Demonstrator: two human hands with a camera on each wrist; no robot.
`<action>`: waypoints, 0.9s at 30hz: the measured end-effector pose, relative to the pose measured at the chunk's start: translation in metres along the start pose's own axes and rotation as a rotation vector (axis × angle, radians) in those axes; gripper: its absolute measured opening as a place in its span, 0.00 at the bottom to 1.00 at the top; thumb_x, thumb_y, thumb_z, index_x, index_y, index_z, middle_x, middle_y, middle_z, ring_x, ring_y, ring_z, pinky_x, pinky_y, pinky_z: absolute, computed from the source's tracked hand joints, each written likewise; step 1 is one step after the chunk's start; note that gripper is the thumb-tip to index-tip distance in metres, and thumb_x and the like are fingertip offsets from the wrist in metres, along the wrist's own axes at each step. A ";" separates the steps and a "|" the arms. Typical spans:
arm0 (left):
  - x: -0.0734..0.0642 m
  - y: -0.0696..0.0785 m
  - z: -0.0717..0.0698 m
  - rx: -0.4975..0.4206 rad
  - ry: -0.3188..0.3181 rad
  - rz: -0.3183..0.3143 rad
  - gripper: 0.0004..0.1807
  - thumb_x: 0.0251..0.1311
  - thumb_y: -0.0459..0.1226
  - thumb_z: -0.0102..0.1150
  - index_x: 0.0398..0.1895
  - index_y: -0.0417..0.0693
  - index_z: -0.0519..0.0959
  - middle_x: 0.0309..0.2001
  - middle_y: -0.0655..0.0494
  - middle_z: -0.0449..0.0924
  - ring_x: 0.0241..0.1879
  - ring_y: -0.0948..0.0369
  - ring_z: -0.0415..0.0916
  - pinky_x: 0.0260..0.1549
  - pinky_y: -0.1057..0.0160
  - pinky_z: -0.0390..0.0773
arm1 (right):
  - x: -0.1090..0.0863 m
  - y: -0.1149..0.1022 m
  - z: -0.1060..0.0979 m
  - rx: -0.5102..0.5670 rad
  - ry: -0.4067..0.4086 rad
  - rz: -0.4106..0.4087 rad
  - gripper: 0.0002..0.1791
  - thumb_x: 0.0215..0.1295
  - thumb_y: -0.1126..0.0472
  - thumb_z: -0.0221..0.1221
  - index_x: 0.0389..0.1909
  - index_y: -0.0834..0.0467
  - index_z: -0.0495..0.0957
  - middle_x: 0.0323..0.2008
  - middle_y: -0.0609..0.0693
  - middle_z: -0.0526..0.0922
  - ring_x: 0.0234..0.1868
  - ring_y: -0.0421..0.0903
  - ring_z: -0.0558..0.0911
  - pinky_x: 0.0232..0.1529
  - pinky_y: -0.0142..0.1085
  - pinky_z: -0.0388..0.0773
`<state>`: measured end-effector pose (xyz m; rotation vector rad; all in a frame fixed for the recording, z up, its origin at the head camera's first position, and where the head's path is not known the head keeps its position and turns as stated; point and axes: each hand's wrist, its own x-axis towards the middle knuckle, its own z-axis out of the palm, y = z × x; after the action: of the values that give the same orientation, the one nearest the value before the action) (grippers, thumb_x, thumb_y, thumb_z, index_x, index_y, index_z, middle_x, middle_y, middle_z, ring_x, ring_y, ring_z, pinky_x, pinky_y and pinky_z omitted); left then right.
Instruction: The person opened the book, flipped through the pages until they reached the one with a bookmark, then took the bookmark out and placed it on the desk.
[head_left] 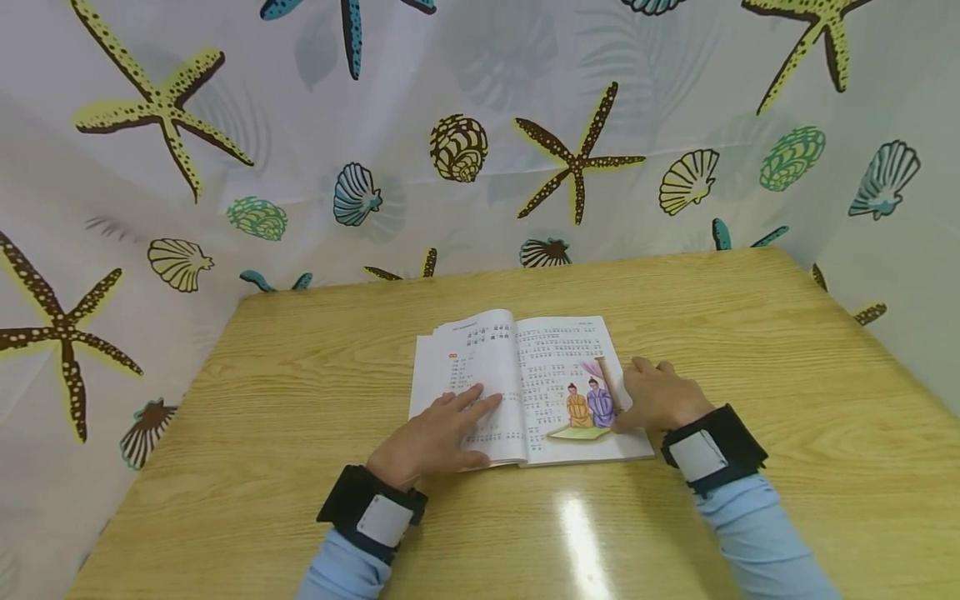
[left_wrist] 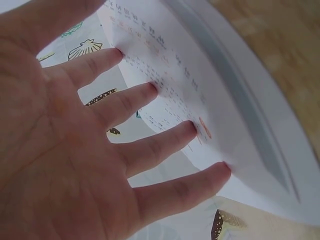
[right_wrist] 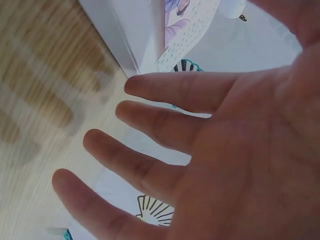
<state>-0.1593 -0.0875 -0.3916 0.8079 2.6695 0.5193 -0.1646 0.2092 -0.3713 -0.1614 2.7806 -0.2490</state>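
Observation:
An open book (head_left: 555, 392) lies on the wooden table, its right page showing two seated robed figures beside printed text. My left hand (head_left: 431, 437) rests on the left page with its fingers spread. In the left wrist view the straight fingertips of the left hand (left_wrist: 75, 130) press the printed page (left_wrist: 175, 90). At the book's right edge is my right hand (head_left: 663, 396), its thumb over the page beside the picture. Seen from the right wrist, the fingers of the right hand (right_wrist: 215, 155) stretch out apart, the index fingertip right at the edge of the book (right_wrist: 125, 40).
The wooden table (head_left: 315, 375) extends around the book on all sides. Behind it hangs a white cloth (head_left: 487, 75) printed with starfish and shells. Each wrist wears a black strap, such as the right one (head_left: 716, 450).

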 end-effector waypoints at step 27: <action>0.001 0.001 0.000 0.031 0.002 -0.001 0.44 0.58 0.41 0.74 0.77 0.50 0.64 0.77 0.43 0.58 0.76 0.45 0.54 0.74 0.47 0.50 | 0.000 0.001 -0.002 -0.047 0.238 -0.062 0.15 0.72 0.60 0.59 0.24 0.62 0.78 0.17 0.50 0.69 0.19 0.45 0.69 0.19 0.34 0.63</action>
<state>-0.1597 -0.0864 -0.3913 0.8145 2.6858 0.4792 -0.1654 0.2101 -0.3698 -0.2449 3.0221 -0.2322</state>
